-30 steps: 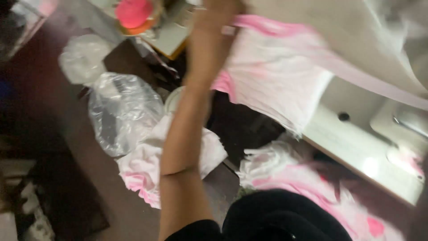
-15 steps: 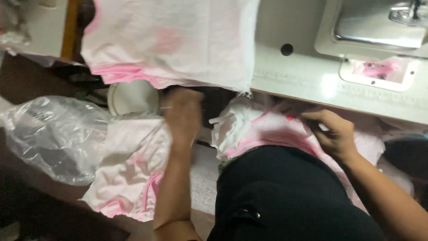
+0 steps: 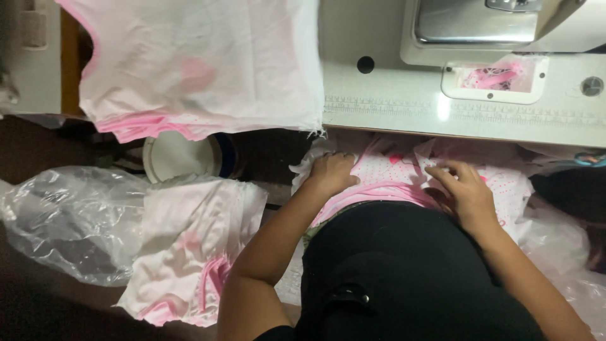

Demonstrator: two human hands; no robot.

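**Both hands on the lap bundle**

The white, pink-dotted fabric pieces lie bunched in the lap, just below the white sewing bench. The left hand presses down on them, fingers curled (grip unclear); the right hand pinches their edge. A white-and-pink garment stack sits left, beside a clear plastic bag.

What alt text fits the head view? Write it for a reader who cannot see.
Seen from above, a seated person's left hand and right hand rest on pink-and-white fabric in their lap, below a white sewing machine table. A finished garment hangs over the table's left end; another stack lies beside a clear plastic bag.
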